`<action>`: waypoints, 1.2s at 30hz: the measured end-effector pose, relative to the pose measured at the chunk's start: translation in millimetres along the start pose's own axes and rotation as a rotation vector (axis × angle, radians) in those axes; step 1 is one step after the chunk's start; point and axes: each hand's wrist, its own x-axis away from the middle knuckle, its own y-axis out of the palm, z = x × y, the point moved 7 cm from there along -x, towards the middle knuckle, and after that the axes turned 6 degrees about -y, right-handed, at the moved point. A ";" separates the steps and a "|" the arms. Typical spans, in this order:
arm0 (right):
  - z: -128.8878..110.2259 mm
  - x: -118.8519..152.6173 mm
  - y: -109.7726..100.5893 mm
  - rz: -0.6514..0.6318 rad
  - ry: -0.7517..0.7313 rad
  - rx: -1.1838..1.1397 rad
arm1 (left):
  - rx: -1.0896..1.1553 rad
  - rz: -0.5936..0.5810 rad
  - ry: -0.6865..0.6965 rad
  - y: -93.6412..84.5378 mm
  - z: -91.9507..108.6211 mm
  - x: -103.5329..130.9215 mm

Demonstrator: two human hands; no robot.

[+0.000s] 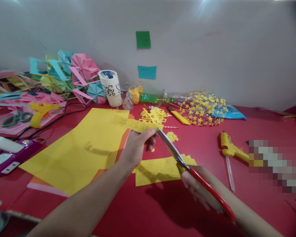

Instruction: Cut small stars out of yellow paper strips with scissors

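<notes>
Yellow strip (139,127) at centre, three pencilled stars uncut; left hand (132,149) pinches its lower edge
Right hand (194,187) grips scissors (171,147), blades narrow, tips at strip's right end
Small cut stars (172,136) piled just right; stacked strips (158,169) below, also uncut
Yellow sheet (88,144) crowds left side; room for moving at lower centre, over red table (138,210), toward glue gun (227,144) at right

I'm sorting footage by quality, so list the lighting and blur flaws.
Head view: pale glare at the top of the wall; soft shadows on the yellow sheet and table; right hand slightly blurred; coarse pixel blocks masking part of the right side.
</notes>
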 end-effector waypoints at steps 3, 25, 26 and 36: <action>9.1 -0.7 2.0 0.011 0.008 -0.007 | -0.012 0.010 -0.004 0.1 0.3 0.2; 15.0 1.8 22.7 -0.152 -0.015 -0.238 | -0.275 -0.029 0.063 21.2 -6.8 18.7; 12.5 2.6 19.8 -0.097 -0.035 -0.222 | -0.288 -0.013 0.085 21.7 -5.8 20.4; -1.2 9.8 25.4 -0.016 -0.086 -0.221 | -0.352 0.002 0.138 29.8 -2.9 30.5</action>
